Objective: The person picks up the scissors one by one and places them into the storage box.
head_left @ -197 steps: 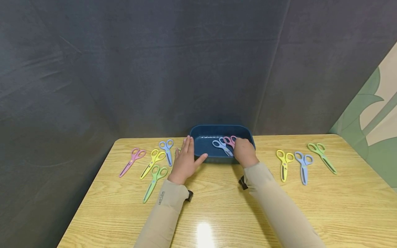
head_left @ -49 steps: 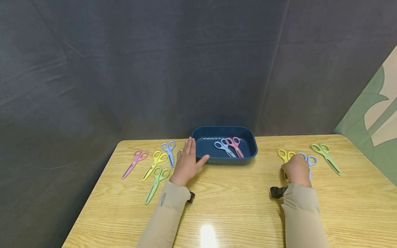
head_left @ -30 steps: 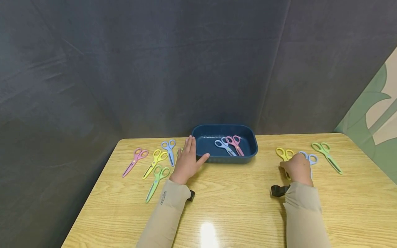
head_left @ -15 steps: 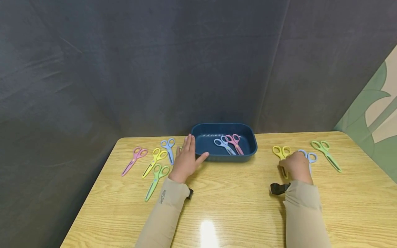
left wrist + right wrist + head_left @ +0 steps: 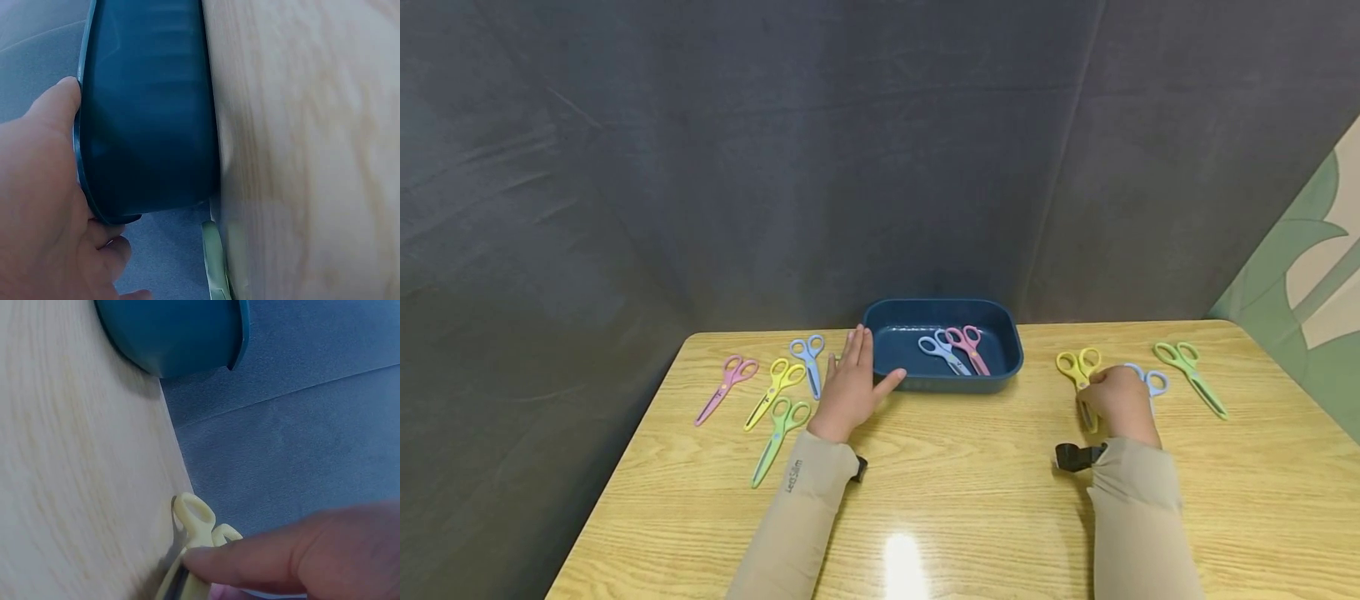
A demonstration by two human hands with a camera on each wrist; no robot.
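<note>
Wood desk [image 5: 962, 500]; blue tray [image 5: 940, 385] at back edge; L hand [image 5: 846, 392], fingers straight, rests on tray's L end; R hand [image 5: 1123, 404] pinches yellow scissors [image 5: 1081, 380] R of tray, can't tell if lifted; we count 2 in tray, blue scissors [image 5: 953, 361] & pink scissors [image 5: 973, 355]; approx. 8 left, we judge, incl. held one; blue pr. [image 5: 1150, 392], green pr. [image 5: 1192, 377] farther R; five prs. [image 5: 776, 388] L.

Tabletop [image 5: 985, 450] lies open from held yellow scissors [image 5: 1080, 380] until bin wall [image 5: 955, 385] blocks.

Dark grey fabric [image 5: 850, 167] hangs behind far edge of wooden table [image 5: 985, 500]; leaf-patterned wall [image 5: 1315, 308] beyond its far right corner
</note>
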